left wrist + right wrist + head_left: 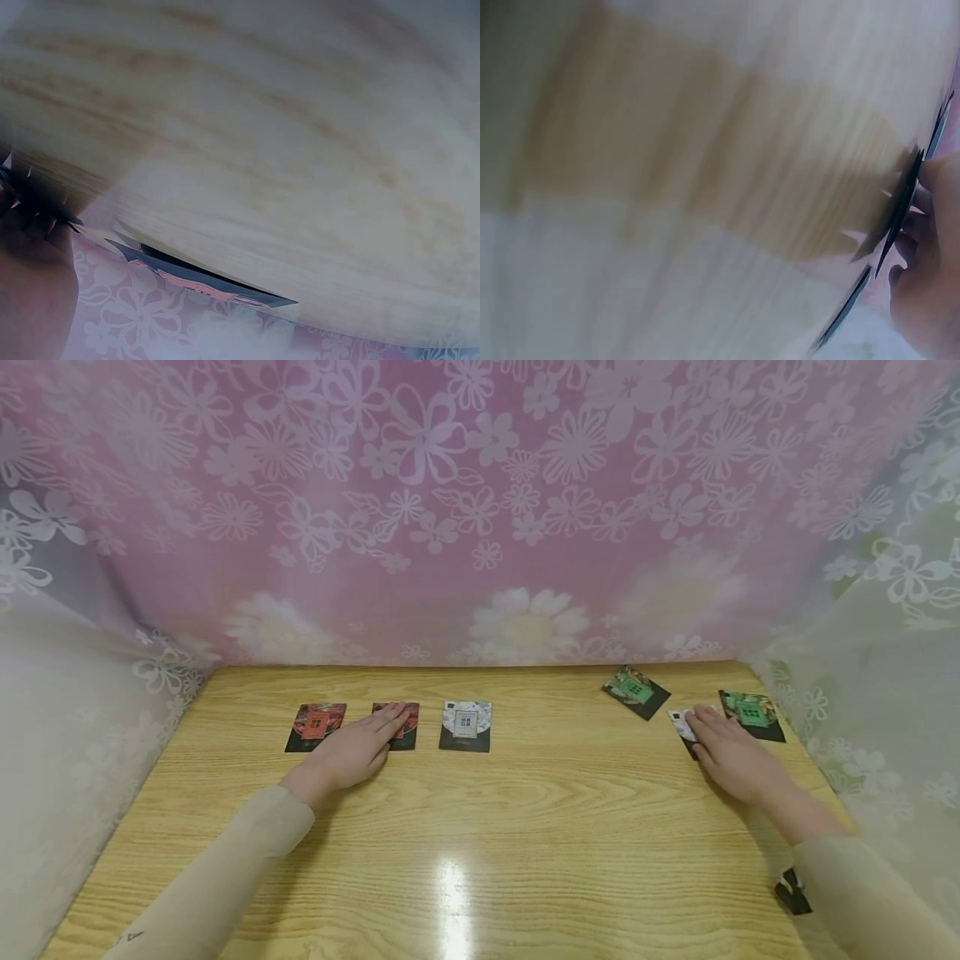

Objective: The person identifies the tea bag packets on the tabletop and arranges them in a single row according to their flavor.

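Observation:
My left hand [351, 752] rests its straight fingers on a red and black packet [407, 737], covering much of it. Another red and black packet [311, 728] lies just left of that hand. To its right is a white and black packet [466, 725], lying flat. On the table's right side, the fingers of my right hand [738, 760] lie extended over a second white and black packet [681, 727], hiding most of its face. A green and black packet [756, 714] is close beside those fingers, and a tilted green one [636, 692] sits farther back. In the right wrist view a dark packet edge [904, 210] shows under the fingers.
The wooden table [525, 827] ends at a pink flowered curtain [450, 527] at the back. Pale flowered cloth [67, 727] hangs along both sides. A small black object [792, 893] shows beside the right sleeve, at the table's right edge.

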A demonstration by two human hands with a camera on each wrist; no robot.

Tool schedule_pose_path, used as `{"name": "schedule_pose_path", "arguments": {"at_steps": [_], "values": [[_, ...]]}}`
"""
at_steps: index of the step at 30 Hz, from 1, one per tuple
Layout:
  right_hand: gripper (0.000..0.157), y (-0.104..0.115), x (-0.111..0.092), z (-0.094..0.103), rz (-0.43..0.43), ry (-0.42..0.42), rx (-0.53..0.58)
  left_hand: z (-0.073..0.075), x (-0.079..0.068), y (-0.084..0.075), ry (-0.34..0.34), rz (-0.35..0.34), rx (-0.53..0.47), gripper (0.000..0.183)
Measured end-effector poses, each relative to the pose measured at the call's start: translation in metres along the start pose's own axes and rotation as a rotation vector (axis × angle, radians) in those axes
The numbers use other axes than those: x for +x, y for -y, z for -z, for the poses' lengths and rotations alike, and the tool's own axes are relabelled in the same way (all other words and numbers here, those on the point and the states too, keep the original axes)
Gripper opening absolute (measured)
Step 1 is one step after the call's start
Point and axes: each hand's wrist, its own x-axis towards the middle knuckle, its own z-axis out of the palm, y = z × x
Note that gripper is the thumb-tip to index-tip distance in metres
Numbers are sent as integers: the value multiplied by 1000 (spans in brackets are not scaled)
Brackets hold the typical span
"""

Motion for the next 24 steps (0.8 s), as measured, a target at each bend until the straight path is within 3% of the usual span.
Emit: {"name": "schedule_pose_path", "arguments": {"at_steps": [13,24], "values": [[57,26,6,-7,-10,-1,6,1,-1,-3,0,1,15,58],[57,69,11,-9,5,-22,37,1,-2,-4,23,28,-24,59]]}}
